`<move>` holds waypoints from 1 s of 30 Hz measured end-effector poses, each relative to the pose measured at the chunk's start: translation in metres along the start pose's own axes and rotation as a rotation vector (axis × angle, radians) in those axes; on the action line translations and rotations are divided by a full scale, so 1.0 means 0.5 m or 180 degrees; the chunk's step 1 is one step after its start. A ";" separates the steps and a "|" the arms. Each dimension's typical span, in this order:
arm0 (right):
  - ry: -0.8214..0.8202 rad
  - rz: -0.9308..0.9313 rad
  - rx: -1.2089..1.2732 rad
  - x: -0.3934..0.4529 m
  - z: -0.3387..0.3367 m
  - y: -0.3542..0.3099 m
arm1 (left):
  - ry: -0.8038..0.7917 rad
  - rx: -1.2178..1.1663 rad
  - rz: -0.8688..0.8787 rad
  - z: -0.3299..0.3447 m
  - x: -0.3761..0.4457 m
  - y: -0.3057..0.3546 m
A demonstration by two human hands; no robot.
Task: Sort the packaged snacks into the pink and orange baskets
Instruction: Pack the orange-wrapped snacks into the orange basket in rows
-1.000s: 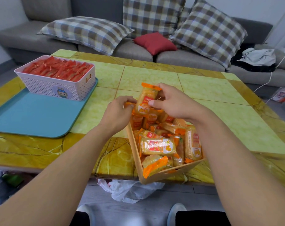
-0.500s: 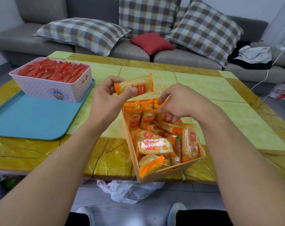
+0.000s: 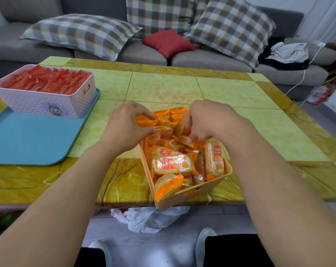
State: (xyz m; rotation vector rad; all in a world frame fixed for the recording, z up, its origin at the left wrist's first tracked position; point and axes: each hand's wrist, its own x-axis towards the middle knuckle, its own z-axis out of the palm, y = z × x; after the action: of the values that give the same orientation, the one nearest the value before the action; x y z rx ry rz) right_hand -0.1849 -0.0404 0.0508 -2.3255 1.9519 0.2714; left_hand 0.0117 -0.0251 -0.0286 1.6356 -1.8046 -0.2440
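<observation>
While both hands work over the far end of the shallow orange plastic basket (image 3: 190, 197) at the near table edge, my left hand (image 3: 124, 130) is closed in a pinch on one orange-and-yellow crinkly film snack packet (image 3: 146, 122), gripped at its sealed end just above the basket's far rim. My right hand (image 3: 207, 120) is curled down among the other orange packets (image 3: 173, 164); its fingertips touch a packet, but I cannot tell whether they actually grip it, the view there being crowded. The basket is heaped full. The pink woven-pattern plastic basket (image 3: 45, 105), filled with red packets (image 3: 47, 81), stands on the blue rectangular tray (image 3: 28, 141), well apart to the left. Assessment: these packets are light, soft and slippery-skinned, with crushable contents. Hold by the crimped end seal or lightly across the middle; do not squeeze.
</observation>
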 end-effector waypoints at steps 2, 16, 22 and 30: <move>-0.0126 0.0019 -0.0029 -0.001 0.003 0.000 | -0.0122 0.0114 -0.0073 0.008 0.001 -0.005; 0.0237 -0.0024 -0.0448 -0.028 0.000 -0.026 | -0.0064 -0.0249 -0.0328 0.006 0.001 -0.015; 0.1227 -0.0425 0.0420 -0.069 -0.029 -0.037 | -0.0163 -0.0847 -0.0461 -0.038 -0.012 0.019; 0.1700 -0.0775 0.0965 -0.066 0.001 -0.051 | -0.0107 -0.2116 -0.0949 -0.031 -0.014 0.003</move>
State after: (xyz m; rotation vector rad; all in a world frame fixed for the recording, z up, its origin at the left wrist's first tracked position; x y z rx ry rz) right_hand -0.1653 -0.0037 0.0558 -2.5557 1.6941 -0.6798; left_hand 0.0192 -0.0139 -0.0186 1.3951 -1.2866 -0.9029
